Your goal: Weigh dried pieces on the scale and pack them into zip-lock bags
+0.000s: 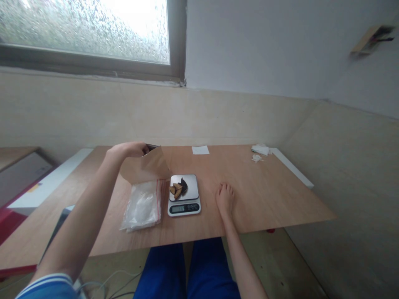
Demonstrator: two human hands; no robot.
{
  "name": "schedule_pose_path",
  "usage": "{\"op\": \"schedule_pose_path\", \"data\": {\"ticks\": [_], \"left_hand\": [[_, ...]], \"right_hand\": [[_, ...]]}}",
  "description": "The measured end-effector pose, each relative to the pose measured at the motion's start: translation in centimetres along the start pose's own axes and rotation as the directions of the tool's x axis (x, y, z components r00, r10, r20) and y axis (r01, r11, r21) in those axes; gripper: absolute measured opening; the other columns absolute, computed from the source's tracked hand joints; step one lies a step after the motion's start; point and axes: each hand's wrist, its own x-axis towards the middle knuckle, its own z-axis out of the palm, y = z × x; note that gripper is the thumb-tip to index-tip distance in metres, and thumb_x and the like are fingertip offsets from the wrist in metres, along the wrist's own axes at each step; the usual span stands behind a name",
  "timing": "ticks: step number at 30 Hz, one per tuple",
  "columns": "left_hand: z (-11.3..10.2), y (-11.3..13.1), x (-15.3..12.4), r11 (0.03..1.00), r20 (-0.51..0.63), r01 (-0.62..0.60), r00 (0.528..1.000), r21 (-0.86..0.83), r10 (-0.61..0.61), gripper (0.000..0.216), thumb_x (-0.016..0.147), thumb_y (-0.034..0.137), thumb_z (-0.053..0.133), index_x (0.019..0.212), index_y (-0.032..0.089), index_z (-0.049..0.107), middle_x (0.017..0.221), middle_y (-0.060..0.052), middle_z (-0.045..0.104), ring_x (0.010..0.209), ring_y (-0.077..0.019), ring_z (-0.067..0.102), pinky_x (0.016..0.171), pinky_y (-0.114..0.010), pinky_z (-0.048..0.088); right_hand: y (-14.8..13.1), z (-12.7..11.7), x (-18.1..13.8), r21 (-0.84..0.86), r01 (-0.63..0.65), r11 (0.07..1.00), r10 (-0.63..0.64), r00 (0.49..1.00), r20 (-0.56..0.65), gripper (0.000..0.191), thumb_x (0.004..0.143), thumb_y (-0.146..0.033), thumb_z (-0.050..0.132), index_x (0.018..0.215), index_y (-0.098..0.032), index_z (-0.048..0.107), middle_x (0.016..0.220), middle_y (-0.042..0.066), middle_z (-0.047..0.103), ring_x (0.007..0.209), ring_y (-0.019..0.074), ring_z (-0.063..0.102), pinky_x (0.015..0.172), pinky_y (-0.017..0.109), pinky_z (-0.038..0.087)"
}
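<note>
My left hand (132, 149) is raised over the wooden table (249, 195) and pinches the top edge of a brown paper bag (146, 167), which hangs tilted above a stack of clear zip bags (141, 206). To their right stands a small digital kitchen scale (183, 195) with several brown and dark pieces (178, 189) on its platform. My right hand (225, 197) lies flat on the table to the right of the scale, fingers stretched out, holding nothing.
A white slip of paper (200, 150) lies at the table's back edge. White crumpled bits (259, 151) sit at the back right corner. A window (87, 29) is above the wall. Cables (115, 282) trail on the floor by my blue-clad legs (187, 270).
</note>
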Motion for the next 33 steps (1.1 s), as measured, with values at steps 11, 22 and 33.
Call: {"op": "schedule_pose_path", "data": {"ticks": [11, 22, 33], "left_hand": [[-3.5, 4.0, -3.4, 0.939, -0.122, 0.033, 0.993, 0.341, 0.009, 0.03, 0.075, 0.007, 0.048, 0.097, 0.016, 0.066, 0.083, -0.002, 0.066, 0.076, -0.015, 0.056, 0.074, -0.028, 0.043], [9.7, 8.6, -9.5, 0.751, 0.101, -0.053, 0.982, -0.658, 0.158, 0.032, 0.078, 0.031, 0.051, 0.107, 0.017, 0.056, 0.092, -0.006, 0.064, 0.077, -0.0166, 0.06, 0.067, -0.03, 0.048], [18.7, 7.3, -12.8, 0.631, 0.095, 0.092, 0.995, -0.77, -0.03, 0.037, 0.076, 0.037, 0.056, 0.11, 0.021, 0.054, 0.106, -0.008, 0.062, 0.085, -0.0195, 0.063, 0.077, -0.035, 0.05]], "right_hand": [[0.2, 0.0, 0.0, 0.104, -0.012, 0.995, 0.013, 1.0, -0.014, 0.027, 0.083, -0.015, 0.036, 0.096, -0.01, 0.059, 0.096, 0.016, 0.061, 0.09, 0.0242, 0.053, 0.079, 0.035, 0.036], [-4.2, -3.5, -2.1, 0.884, -0.259, 0.388, -0.001, 0.959, 0.282, 0.035, 0.086, -0.042, 0.04, 0.102, -0.018, 0.059, 0.109, 0.009, 0.062, 0.093, 0.0191, 0.06, 0.08, 0.031, 0.048], [-7.6, -5.6, -3.0, 0.894, -0.431, 0.123, -0.191, 0.874, 0.447, 0.031, 0.07, -0.035, 0.067, 0.096, -0.019, 0.059, 0.095, 0.005, 0.065, 0.084, 0.0163, 0.063, 0.071, 0.027, 0.052]]}}
